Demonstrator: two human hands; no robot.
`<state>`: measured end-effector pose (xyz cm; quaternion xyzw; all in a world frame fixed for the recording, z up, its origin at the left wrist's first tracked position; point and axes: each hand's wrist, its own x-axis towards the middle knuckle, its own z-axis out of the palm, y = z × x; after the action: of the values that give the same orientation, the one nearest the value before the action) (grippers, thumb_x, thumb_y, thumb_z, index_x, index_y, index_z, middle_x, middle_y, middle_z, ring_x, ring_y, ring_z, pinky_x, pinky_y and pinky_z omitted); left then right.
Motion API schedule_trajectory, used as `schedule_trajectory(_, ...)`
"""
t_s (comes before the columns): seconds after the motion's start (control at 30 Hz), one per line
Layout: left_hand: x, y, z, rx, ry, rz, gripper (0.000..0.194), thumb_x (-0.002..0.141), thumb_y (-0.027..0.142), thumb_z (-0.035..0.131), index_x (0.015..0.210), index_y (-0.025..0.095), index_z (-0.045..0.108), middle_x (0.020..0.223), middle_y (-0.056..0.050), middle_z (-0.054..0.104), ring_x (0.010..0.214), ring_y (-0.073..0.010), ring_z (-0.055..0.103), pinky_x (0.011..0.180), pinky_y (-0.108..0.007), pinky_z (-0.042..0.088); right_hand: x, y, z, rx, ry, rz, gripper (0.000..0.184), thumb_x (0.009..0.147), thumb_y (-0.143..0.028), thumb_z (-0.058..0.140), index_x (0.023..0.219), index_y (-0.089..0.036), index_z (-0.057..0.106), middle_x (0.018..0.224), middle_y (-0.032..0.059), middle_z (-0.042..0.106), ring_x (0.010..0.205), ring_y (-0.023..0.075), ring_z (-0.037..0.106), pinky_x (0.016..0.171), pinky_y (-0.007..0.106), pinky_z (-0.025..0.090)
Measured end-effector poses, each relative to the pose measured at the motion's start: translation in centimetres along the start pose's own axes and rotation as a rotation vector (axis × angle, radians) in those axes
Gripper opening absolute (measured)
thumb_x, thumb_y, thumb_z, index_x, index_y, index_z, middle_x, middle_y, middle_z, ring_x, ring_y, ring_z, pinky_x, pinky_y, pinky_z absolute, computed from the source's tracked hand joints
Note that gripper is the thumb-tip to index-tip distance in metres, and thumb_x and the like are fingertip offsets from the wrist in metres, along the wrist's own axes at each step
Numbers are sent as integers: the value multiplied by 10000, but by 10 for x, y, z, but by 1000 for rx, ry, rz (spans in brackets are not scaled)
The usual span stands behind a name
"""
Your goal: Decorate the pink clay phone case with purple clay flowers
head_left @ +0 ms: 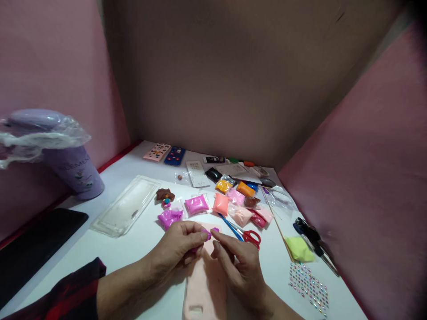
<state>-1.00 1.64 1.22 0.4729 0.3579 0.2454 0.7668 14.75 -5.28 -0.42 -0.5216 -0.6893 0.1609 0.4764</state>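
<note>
My left hand [176, 244] is closed in a pinch on a small piece of purple clay [207, 234], and more purple shows under its fingers. My right hand [242, 262] is bent close beside it. Its index fingertip meets a small purple bit at the clay's far end, and the thumb is tucked below; the exact grip is partly hidden. Beneath both hands a pale pink phone case [205, 278] lies flat, its camera cutout toward me. An opened purple clay packet [170, 218] sits just past my left hand. Red-handled scissors [251, 238] lie beyond my right hand.
Several clay packets [220, 204] spread across the middle. A clear plastic tray [125, 206] and brown clay [165, 194] are left of them. A purple tumbler [71, 171] and black slab [43, 235] stand farther left. Rhinestones [308, 284] and a yellow-green packet [299, 249] lie right.
</note>
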Motion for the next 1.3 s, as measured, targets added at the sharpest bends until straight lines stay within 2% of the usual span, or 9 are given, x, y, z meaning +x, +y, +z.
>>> schedule_trajectory(0.13, 0, -3, -2, -13, -21, -1, 279, 770, 388, 644, 687, 158, 512, 496, 59, 484, 352, -18, 300, 359, -188, 141, -1, 1, 2, -45, 8, -86, 299, 844, -105, 533, 1118, -151, 643, 702, 54, 704, 558, 154, 626, 515, 251, 470)
schedule_trajectory(0.3, 1, -5, -2, -16, -3, -2, 255, 770, 358, 645, 684, 163, 504, 474, 61, 481, 342, -22, 298, 354, -187, 150, -1, 2, 0, -122, 27, -169, 354, 840, -77, 535, 1185, -141, 586, 701, 59, 693, 550, 157, 618, 509, 259, 458)
schedule_trajectory(0.5, 2, -6, -1, -25, 5, -3, 260, 778, 358, 633, 677, 165, 492, 481, 58, 480, 345, -23, 308, 349, -184, 138, -5, 7, 1, -210, -33, -288, 457, 831, -52, 509, 1275, -160, 491, 632, 32, 643, 501, 162, 563, 476, 271, 406)
schedule_trajectory(0.63, 1, -6, -1, -29, -11, 9, 273, 776, 357, 635, 657, 162, 485, 475, 58, 478, 344, -20, 305, 347, -178, 153, -6, 8, 2, -238, -61, -282, 457, 831, -58, 502, 1276, -160, 488, 629, 35, 640, 517, 173, 562, 483, 280, 400)
schedule_trajectory(0.8, -1, -2, 0, -4, 8, -14, 223, 775, 321, 628, 678, 163, 505, 456, 65, 470, 332, -21, 292, 339, -171, 160, -3, 3, 0, -184, 17, -218, 391, 833, -63, 526, 1214, -149, 547, 698, 53, 687, 502, 146, 569, 478, 260, 415)
schedule_trajectory(0.9, -1, -3, 0, 6, 14, -1, 223, 777, 324, 628, 681, 160, 509, 457, 64, 468, 340, -21, 303, 345, -169, 165, -2, 3, 1, -154, 9, -191, 361, 840, -72, 526, 1190, -152, 565, 700, 49, 688, 503, 141, 575, 490, 258, 433)
schedule_trajectory(1.13, 2, -9, -2, -10, 16, 7, 255, 773, 354, 630, 669, 172, 485, 465, 63, 463, 333, -27, 301, 337, -192, 120, -3, 7, 2, -235, -32, -339, 479, 813, -36, 506, 1279, -140, 474, 680, 56, 677, 539, 175, 591, 487, 280, 425)
schedule_trajectory(1.3, 1, -5, 0, 22, 22, -2, 239, 782, 335, 613, 661, 170, 489, 453, 59, 468, 330, -26, 286, 337, -193, 120, -3, 3, 0, -198, 10, -250, 410, 826, -52, 521, 1220, -162, 535, 673, 45, 669, 529, 159, 584, 480, 264, 424)
